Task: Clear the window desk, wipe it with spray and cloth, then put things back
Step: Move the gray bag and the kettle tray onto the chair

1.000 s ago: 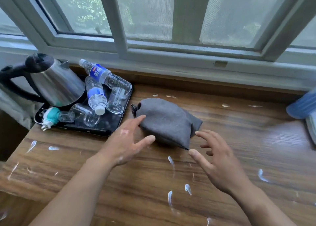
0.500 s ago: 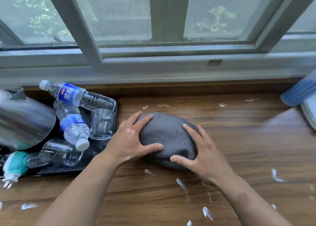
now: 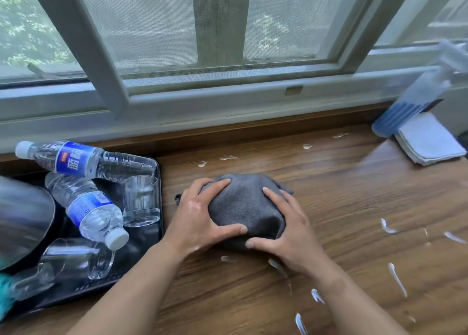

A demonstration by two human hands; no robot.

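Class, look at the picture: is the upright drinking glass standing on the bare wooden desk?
No. The upright glass stands inside the black tray, beside the water bottles, not on the desk.

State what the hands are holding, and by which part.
Both hands, left hand and right hand, clasp the soft grey cloth pouch by its opposite sides, fingers over its top; it rests on the wooden desk.

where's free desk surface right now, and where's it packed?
Free: wood between the grey pouch under both hands and the folded white cloth far right, though dotted with white smears; also the strip between pouch and window sill. Packed: the black tray at left, full of bottles, glasses and a kettle.
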